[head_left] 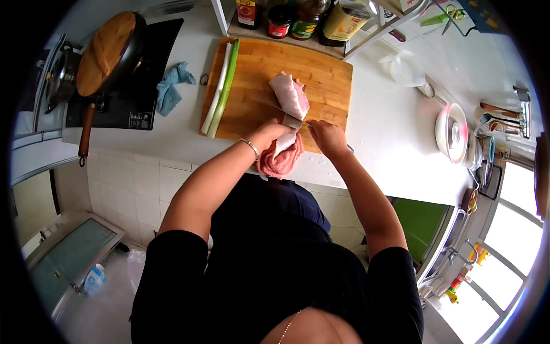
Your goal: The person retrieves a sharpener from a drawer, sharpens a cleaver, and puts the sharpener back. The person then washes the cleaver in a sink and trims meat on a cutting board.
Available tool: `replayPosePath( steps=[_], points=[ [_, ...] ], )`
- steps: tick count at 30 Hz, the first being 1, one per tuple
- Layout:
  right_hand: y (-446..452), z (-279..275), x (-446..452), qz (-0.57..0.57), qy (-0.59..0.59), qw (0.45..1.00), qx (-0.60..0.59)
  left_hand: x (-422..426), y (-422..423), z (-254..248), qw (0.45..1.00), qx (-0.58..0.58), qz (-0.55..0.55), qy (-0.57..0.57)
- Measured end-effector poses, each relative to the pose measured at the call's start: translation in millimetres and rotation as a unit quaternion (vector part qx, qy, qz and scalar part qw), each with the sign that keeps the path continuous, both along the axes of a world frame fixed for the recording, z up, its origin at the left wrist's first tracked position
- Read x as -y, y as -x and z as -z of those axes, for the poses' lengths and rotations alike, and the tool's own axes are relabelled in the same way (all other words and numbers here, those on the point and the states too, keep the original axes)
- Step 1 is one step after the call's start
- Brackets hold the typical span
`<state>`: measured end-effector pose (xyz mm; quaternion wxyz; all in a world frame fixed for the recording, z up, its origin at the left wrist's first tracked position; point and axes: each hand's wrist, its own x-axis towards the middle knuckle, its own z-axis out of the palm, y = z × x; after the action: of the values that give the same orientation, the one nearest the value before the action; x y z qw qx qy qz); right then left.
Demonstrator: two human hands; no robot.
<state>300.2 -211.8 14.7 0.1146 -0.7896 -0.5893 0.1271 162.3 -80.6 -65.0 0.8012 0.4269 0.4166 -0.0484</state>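
A slab of raw pork (290,93) with pale skin or fat lies on the wooden cutting board (321,74). Just below it, a knife (293,121) has its blade turned toward the left. My right hand (327,137) is closed round its handle, most of which is hidden. My left hand (273,132) is closed beside the blade, its fingertips partly hidden. Under that hand hangs a whitish strip (285,143); whether it is meat or cloth I cannot make out. A pink towel (281,160) bunches at the board's front edge, against the strip.
A leek (226,86), in white and green lengths, lies along the board's left side. Further left are a blue cloth (173,87) and a lidded pan (109,54) on the black cooktop (157,57). Bottles and jars (303,20) stand behind; a bowl (451,133) sits right.
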Motion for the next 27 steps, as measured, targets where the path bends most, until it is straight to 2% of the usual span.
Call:
replayPosePath(
  steps=[2, 5, 6, 8, 10, 12, 15, 16, 18, 22, 24, 25, 27],
  points=[
    [-1.9, 3.0, -0.5, 0.002, -0.001, 1.000, 0.000, 5.1, -4.5, 2.2, 1.000, 0.007, -0.016, 0.012],
    [0.7, -2.3, 0.8, 0.003, 0.009, 1.000, -0.002, 13.9, -1.2, -8.0, 0.979, -0.071, -0.077, 0.174],
    [1.5, -6.6, 0.9, 0.005, 0.017, 1.000, -0.003, 16.9, 0.5, -14.2, 0.979, -0.072, -0.077, 0.174],
    [3.2, -16.9, 1.6, -0.014, 0.036, 0.999, 0.005, 21.2, 4.2, -29.4, 0.991, -0.090, -0.050, 0.090],
    [5.8, -19.4, 5.7, -0.034, 0.057, 0.998, 0.015, 27.8, 6.3, -40.1, 0.993, -0.072, -0.041, 0.087],
    [7.5, -18.7, 10.3, -0.069, 0.063, 0.994, 0.048, 34.2, 5.4, -42.0, 0.995, -0.058, -0.071, 0.031],
    [9.7, -20.9, 5.7, -0.080, 0.107, 0.989, 0.057, 41.4, 7.8, -20.2, 0.995, -0.034, -0.087, 0.035],
    [10.8, -20.0, 4.3, -0.081, 0.108, 0.989, 0.057, 43.7, 5.7, -28.9, 0.995, -0.034, -0.087, 0.036],
    [11.9, -16.3, 0.5, -0.092, 0.108, 0.987, 0.079, 48.1, -0.6, -55.6, 0.989, -0.077, -0.063, -0.113],
    [11.9, -8.8, -11.0, -0.084, 0.134, 0.985, 0.068, 48.1, 0.0, -38.7, 0.991, -0.060, -0.081, -0.085],
    [16.0, -10.7, -19.5, -0.092, 0.155, 0.980, 0.084, 51.0, 1.7, -16.4, 0.988, -0.014, -0.061, -0.141],
    [17.3, -5.8, -23.1, -0.085, 0.143, 0.983, 0.081, 62.8, 1.3, 0.4, 0.976, 0.050, -0.021, -0.209],
    [14.1, 0.1, -26.8, -0.078, 0.125, 0.986, 0.077, 94.0, 0.6, -8.9, 0.941, 0.076, -0.017, -0.329]
  ],
)
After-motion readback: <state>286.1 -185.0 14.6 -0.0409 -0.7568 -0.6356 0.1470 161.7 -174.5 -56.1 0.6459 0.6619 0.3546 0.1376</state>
